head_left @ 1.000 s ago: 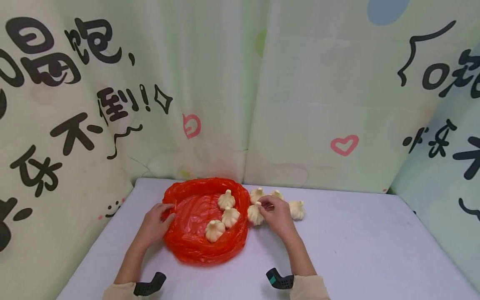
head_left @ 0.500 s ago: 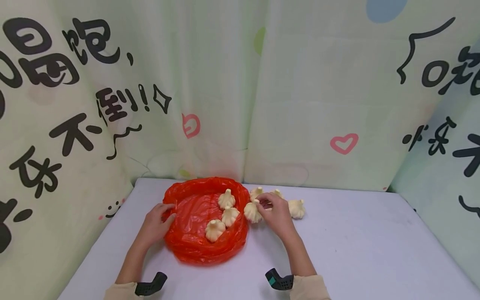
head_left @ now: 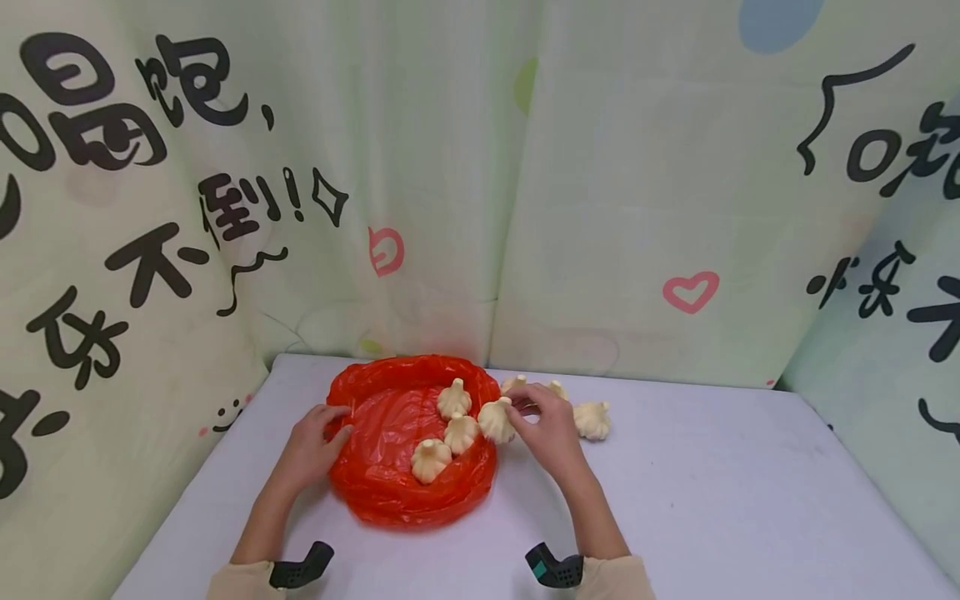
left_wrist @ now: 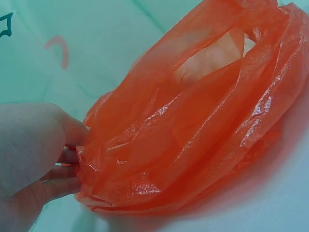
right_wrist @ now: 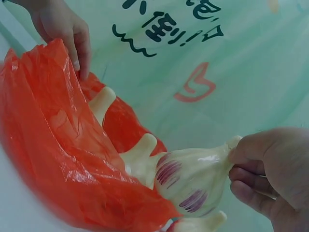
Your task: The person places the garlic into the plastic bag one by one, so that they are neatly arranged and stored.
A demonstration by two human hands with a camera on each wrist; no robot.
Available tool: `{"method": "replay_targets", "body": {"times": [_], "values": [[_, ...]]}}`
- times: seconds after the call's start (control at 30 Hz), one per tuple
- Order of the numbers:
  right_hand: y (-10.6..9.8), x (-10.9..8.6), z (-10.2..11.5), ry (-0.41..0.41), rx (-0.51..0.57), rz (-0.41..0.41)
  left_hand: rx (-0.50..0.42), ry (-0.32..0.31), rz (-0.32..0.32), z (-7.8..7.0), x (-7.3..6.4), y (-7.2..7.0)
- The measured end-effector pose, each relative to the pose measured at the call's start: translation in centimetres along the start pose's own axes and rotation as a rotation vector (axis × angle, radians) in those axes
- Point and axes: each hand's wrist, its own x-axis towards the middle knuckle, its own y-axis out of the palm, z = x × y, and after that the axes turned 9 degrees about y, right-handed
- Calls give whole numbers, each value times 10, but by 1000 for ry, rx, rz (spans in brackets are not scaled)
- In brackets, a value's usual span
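My right hand (head_left: 551, 429) pinches a garlic bulb (head_left: 496, 421) by its stem, over the right rim of the red plastic bag (head_left: 408, 504). In the right wrist view this garlic bulb (right_wrist: 195, 176) is pale with purple streaks and overlaps the bag's edge. My left hand (head_left: 309, 446) grips the bag's left rim, thumb and fingers on either side of it; in the left wrist view the fingertips are partly hidden by the red plastic (left_wrist: 145, 150). Inside the wide-mouthed bag, three garlic bulbs (head_left: 431, 461) lie toward its right side.
On the white table (head_left: 712, 483), more garlic bulbs stand right of the bag: one garlic bulb (head_left: 592, 421) just beyond my right hand, others partly hidden behind it. A printed curtain (head_left: 600, 208) hangs along the table's back and sides.
My right hand has moved a little left with the garlic bulb, bringing it from beside the bag to over its right rim. The left hand and bag have stayed in place.
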Motion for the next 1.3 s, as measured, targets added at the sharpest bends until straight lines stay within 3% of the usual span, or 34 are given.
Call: {"method": "replay_targets", "body": {"times": [0.23,0.6,1.3], "values": [[7,0,7,-74,58,-26,-5,-8,6,-2,1,0],[22,1,27,-130,93,8,-19,-15,8,-3,3,-1],[55,4,48,-127,128,93,-25,-30,7,-1,1,-3]]}}
